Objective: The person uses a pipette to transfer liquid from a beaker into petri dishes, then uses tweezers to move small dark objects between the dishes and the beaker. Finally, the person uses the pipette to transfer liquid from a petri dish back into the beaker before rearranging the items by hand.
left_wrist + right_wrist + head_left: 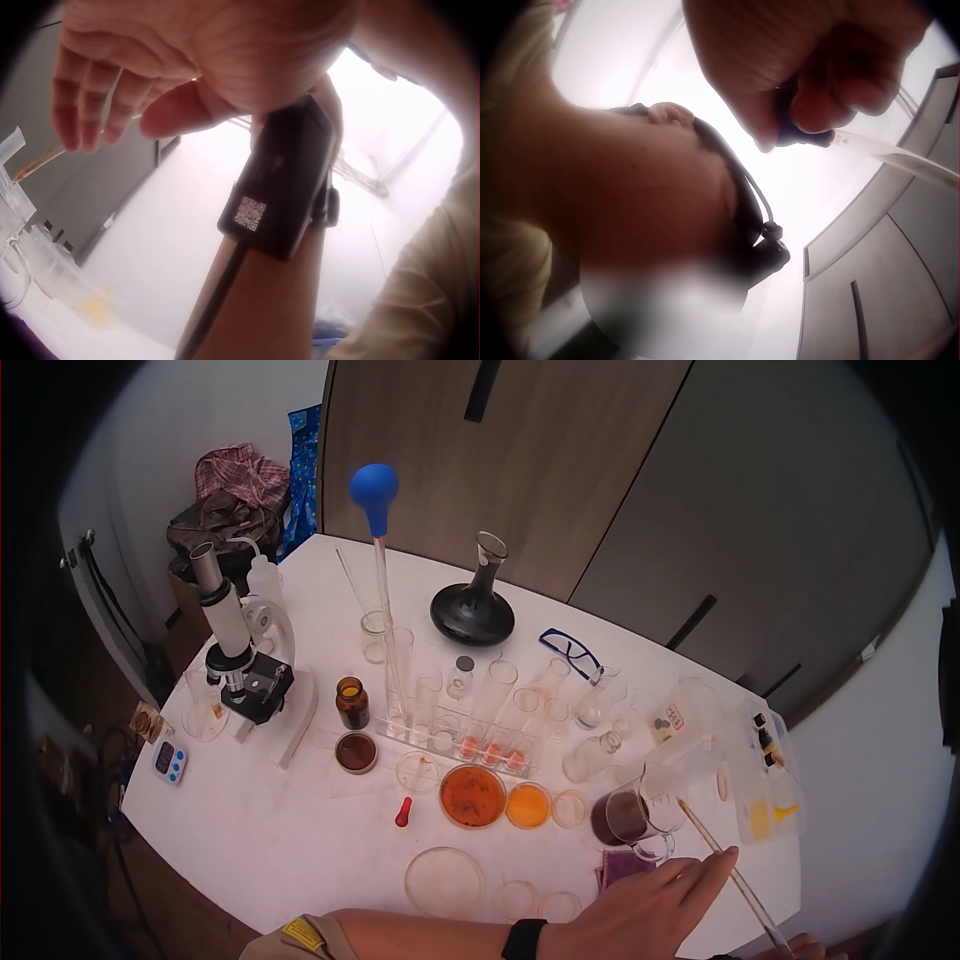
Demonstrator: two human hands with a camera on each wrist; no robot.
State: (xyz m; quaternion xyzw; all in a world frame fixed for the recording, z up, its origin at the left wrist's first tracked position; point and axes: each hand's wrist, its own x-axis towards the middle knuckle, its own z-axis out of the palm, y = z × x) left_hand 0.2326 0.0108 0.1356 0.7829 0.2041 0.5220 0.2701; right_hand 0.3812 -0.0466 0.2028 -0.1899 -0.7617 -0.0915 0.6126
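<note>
While I've got the right hand (810, 67) clamped on the dark bulb (801, 133), my left hand (635, 905) is by the glass pipette (748, 890), fingers loose, slightly apart.

Looks softly lit over the white table (330, 840), bends into black corners around it, and glares white in both wrist views.

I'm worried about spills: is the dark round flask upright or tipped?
Upright: the dark round flask rests on its broad body, its narrow neck pointing up.
</note>
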